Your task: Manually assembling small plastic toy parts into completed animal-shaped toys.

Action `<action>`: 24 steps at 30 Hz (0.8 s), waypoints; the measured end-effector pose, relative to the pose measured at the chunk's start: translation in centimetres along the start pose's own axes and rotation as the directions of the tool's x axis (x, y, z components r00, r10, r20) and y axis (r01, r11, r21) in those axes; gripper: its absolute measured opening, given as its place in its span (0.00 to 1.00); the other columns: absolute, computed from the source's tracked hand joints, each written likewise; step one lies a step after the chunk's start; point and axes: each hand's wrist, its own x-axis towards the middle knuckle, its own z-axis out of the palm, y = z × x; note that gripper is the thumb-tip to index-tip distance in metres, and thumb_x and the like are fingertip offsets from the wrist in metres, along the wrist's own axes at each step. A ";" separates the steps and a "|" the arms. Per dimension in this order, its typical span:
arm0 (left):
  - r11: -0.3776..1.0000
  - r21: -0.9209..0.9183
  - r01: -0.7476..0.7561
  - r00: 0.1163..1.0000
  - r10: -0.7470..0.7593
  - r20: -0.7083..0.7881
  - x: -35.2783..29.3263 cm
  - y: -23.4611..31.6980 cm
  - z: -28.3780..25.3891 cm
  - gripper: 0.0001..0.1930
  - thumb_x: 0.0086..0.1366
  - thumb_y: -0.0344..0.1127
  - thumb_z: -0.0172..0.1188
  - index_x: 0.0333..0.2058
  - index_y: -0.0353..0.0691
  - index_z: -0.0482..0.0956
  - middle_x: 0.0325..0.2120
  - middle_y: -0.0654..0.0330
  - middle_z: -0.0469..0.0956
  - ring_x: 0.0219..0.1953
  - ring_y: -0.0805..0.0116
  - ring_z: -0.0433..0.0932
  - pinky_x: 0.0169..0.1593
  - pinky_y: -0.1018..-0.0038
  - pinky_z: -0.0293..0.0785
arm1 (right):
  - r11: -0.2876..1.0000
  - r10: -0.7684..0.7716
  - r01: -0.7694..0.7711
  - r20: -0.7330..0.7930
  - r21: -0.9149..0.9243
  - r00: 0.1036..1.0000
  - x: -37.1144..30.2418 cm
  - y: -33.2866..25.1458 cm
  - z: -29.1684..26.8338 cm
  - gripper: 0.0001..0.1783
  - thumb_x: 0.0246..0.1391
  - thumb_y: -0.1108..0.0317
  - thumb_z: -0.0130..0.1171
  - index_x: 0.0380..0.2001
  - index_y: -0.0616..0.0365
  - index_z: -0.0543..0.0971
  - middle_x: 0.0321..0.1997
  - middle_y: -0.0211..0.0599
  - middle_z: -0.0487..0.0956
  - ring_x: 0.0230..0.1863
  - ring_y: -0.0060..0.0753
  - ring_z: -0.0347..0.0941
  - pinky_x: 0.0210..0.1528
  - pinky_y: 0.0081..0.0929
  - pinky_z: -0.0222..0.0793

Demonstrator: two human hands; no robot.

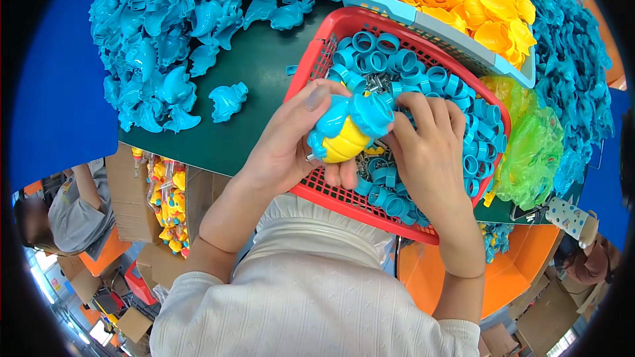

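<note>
My left hand (291, 132) is closed around a blue-and-yellow plastic toy body (344, 140), held tilted above a red basket (311, 73). The toy has a yellow ribbed belly, a blue shell and a round blue neck at its upper right. Close against that neck is my right hand (430, 139), its fingers bent and drawn together; whatever they pinch is hidden. Under both hands the basket holds many blue plastic rings (433, 78) and small metal screws (378, 83).
A large heap of blue shell parts (159, 39) covers the far left, with one loose shell part (228, 101) nearer. Behind the basket stands a blue-grey crate (423, 23) of yellow parts. Green plastic bags (532, 149) and another blue heap (569, 59) lie right. Cardboard boxes (132, 192) stand below left.
</note>
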 end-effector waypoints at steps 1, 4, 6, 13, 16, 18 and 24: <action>0.999 -0.006 0.032 0.999 -0.032 0.029 0.2 0.2 -0.1 0.19 0.66 0.49 0.41 0.42 0.37 0.60 0.24 0.52 0.75 0.18 0.65 0.77 0.17 0.78 0.72 | 0.999 0.000 0.000 0.003 -0.036 1.000 0.0 0.0 0.0 0.13 0.34 0.75 0.62 0.28 0.58 0.73 0.41 0.31 0.71 0.43 0.37 0.65 0.49 0.36 0.55; 0.998 -0.013 0.055 0.997 -0.054 0.061 0.3 0.3 -0.5 0.17 0.66 0.47 0.41 0.42 0.38 0.60 0.22 0.53 0.73 0.15 0.65 0.74 0.14 0.78 0.69 | 1.000 -0.023 0.023 -0.015 -0.015 1.000 0.3 0.1 -0.2 0.11 0.36 0.75 0.62 0.27 0.57 0.73 0.40 0.30 0.71 0.43 0.36 0.65 0.49 0.36 0.55; 0.999 -0.016 0.045 0.997 -0.044 0.065 0.3 0.3 -0.5 0.16 0.66 0.47 0.41 0.41 0.39 0.61 0.22 0.54 0.72 0.13 0.66 0.73 0.13 0.79 0.67 | 0.999 -0.001 0.003 -0.071 0.037 0.997 0.5 0.2 -0.4 0.11 0.36 0.75 0.61 0.27 0.57 0.73 0.40 0.30 0.71 0.43 0.35 0.65 0.50 0.36 0.54; 0.999 -0.036 0.015 0.999 -0.017 -0.050 0.4 0.0 0.3 0.17 0.66 0.47 0.42 0.46 0.41 0.60 0.30 0.58 0.70 0.17 0.72 0.66 0.20 0.80 0.63 | 1.000 -0.001 0.000 -0.030 -0.019 1.000 0.5 -0.3 0.0 0.12 0.36 0.73 0.63 0.28 0.56 0.73 0.41 0.31 0.71 0.43 0.35 0.66 0.49 0.35 0.54; 0.999 -0.023 -0.026 0.998 0.025 -0.057 0.3 -0.2 0.2 0.17 0.66 0.46 0.43 0.47 0.42 0.60 0.33 0.59 0.69 0.20 0.73 0.65 0.23 0.81 0.61 | 1.000 -0.014 0.013 -0.042 -0.018 0.999 0.5 0.1 0.2 0.11 0.36 0.72 0.63 0.28 0.56 0.74 0.40 0.30 0.72 0.42 0.35 0.67 0.49 0.33 0.54; 0.999 0.007 -0.052 0.997 0.052 -0.062 0.2 -0.2 0.0 0.17 0.66 0.46 0.43 0.47 0.42 0.59 0.35 0.59 0.68 0.21 0.74 0.65 0.23 0.82 0.61 | 1.000 -0.017 0.018 -0.058 0.006 0.998 0.4 0.2 -0.1 0.11 0.36 0.72 0.63 0.28 0.55 0.74 0.41 0.30 0.72 0.42 0.35 0.67 0.48 0.33 0.54; 0.980 0.146 -0.136 0.983 0.152 -0.106 0.1 -0.3 0.3 0.16 0.62 0.42 0.46 0.47 0.44 0.60 0.35 0.60 0.69 0.25 0.76 0.66 0.22 0.84 0.59 | 0.998 -0.002 0.011 -0.144 0.060 0.990 0.4 0.1 -0.3 0.12 0.37 0.71 0.63 0.31 0.54 0.75 0.39 0.28 0.72 0.41 0.34 0.67 0.46 0.33 0.55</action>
